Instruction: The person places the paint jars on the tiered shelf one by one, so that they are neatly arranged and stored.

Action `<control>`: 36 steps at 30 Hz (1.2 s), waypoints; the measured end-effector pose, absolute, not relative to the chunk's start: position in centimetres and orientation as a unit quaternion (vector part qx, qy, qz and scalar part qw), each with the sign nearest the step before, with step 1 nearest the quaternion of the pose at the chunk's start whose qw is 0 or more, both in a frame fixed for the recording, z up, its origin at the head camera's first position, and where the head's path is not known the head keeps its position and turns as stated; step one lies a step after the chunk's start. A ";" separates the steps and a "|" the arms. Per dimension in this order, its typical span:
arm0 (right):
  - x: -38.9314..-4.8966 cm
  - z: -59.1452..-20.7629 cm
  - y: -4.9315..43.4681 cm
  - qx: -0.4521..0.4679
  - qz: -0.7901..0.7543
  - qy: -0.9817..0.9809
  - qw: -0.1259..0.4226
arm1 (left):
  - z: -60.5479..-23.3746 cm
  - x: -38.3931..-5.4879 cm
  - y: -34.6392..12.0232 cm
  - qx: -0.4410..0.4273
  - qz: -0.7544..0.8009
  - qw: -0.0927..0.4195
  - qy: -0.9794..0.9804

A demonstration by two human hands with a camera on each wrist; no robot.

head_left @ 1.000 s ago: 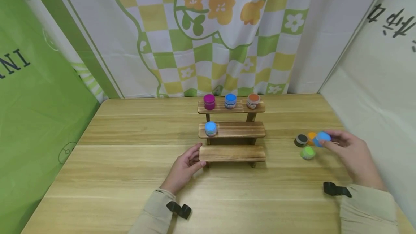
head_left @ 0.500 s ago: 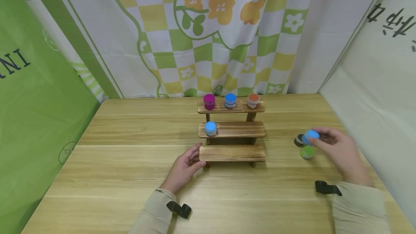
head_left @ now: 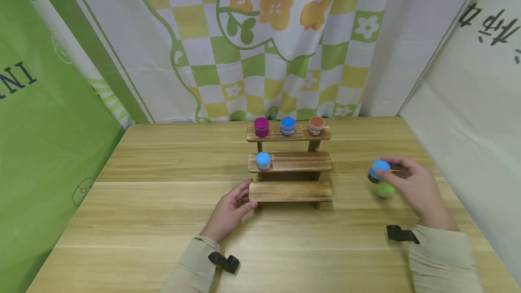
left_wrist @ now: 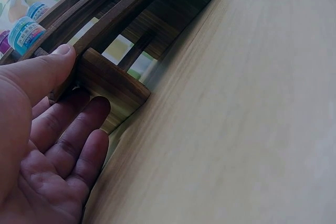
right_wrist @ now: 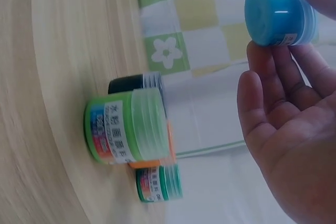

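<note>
My right hand pinches a light blue paint jar between thumb and fingers, raised above the table. Below it stand a light green jar, a black jar, a mostly hidden orange jar and a dark green jar. My left hand holds the left end of a three-step wooden display stand, its thumb on the lowest step's front edge. On the top step sit a purple jar, a blue jar and an orange-brown jar. Another light blue jar stands on the middle step's left.
The wooden table reaches back to a patterned curtain. A green panel borders the left side, and a white panel the right. Each forearm wears a black strap mount.
My right hand has carried the light blue jar leftward, from above the orange jar to over the black one. My left hand and the stand have stayed in place.
</note>
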State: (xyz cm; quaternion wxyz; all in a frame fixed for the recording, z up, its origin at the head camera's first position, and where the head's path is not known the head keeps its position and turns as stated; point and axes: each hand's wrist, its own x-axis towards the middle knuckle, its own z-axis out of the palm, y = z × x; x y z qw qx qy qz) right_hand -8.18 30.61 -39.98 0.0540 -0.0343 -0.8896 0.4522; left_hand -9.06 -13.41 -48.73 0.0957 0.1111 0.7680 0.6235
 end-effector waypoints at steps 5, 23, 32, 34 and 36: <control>-8.3 -40.0 30.0 -0.032 0.460 -0.886 0.052 | -48.7 -9.1 -13.4 0.113 0.623 0.094 0.768; -8.9 -40.2 27.6 -0.021 0.475 -0.877 0.071 | -48.9 -9.2 -13.4 0.112 0.622 0.095 0.769; -9.1 -39.8 26.4 -0.005 0.483 -0.871 0.091 | -48.6 -9.1 -13.4 0.111 0.618 0.093 0.772; -9.1 -39.7 26.2 -0.003 0.486 -0.869 0.090 | -48.6 -9.1 -13.4 0.112 0.620 0.094 0.771; -9.0 -39.6 26.1 -0.004 0.488 -0.869 0.088 | -48.7 -9.1 -13.4 0.113 0.621 0.095 0.770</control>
